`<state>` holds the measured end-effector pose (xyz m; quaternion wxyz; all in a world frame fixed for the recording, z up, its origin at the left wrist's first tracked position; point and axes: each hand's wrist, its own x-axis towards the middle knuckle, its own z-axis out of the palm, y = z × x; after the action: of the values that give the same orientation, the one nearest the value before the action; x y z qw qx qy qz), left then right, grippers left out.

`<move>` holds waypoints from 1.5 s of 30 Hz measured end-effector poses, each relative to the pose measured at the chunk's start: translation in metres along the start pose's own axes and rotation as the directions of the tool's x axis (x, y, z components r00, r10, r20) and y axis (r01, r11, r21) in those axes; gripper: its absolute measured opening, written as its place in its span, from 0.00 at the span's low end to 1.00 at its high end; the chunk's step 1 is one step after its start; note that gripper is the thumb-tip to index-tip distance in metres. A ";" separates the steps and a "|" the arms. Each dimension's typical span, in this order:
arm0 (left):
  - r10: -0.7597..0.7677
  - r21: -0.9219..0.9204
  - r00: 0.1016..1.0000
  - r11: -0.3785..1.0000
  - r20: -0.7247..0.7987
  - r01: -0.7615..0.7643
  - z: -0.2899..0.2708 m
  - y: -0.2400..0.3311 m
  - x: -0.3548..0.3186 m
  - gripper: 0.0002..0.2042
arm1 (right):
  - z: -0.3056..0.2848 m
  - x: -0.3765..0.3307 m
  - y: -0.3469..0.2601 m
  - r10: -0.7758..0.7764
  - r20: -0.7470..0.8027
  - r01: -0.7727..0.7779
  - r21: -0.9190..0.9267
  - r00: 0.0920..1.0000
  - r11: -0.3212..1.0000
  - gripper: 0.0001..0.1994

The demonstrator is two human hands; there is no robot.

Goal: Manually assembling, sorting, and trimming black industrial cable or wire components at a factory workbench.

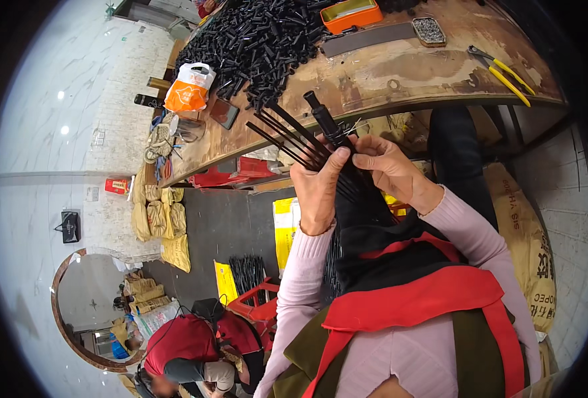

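Note:
My left hand (pixel 316 192) is closed round a bundle of thin black rods (pixel 282 140), which fan out past its thumb toward the bench. Close to that thumb, a black stepped tube (pixel 325 119) points up and away, with a few thin pale pins or wires sticking out near its lower end. My right hand (pixel 396 171) pinches at the tube's lower end, its thumb almost touching the left one. Fingers and the dark apron behind hide part of the rods and the exact grip.
A wooden bench (pixel 400 76) carries a heap of black tubular parts (pixel 261 46), an orange tray (pixel 351 16), a small box of metal pieces (pixel 429 31), yellow-handled pliers (pixel 506 73) and an orange-white bag (pixel 189 87). Behind on the left, another person (pixel 188 345) bends beside a red stool (pixel 257 305).

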<state>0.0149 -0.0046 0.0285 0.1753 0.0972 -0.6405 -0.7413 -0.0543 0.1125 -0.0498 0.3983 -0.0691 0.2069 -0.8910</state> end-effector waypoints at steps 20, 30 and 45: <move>-0.023 0.030 0.996 0.999 -0.082 0.025 0.007 0.003 -0.014 0.11 | 0.020 -0.021 0.015 -0.126 -0.049 0.124 -0.045 0.991 0.991 0.11; -0.042 -0.038 0.999 0.998 0.006 0.043 0.004 0.001 -0.009 0.12 | 0.007 -0.018 0.012 -0.109 -0.048 0.108 -0.027 0.993 0.994 0.08; -0.079 0.007 0.987 0.997 0.138 0.079 -0.002 0.000 0.004 0.11 | 0.024 -0.021 0.022 -0.336 -0.140 0.320 -0.126 0.932 0.939 0.05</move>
<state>0.0124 -0.0082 0.0283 0.1011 0.0709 -0.6472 -0.7522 -0.0183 0.1072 -0.0368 0.2222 -0.0515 0.2683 -0.9360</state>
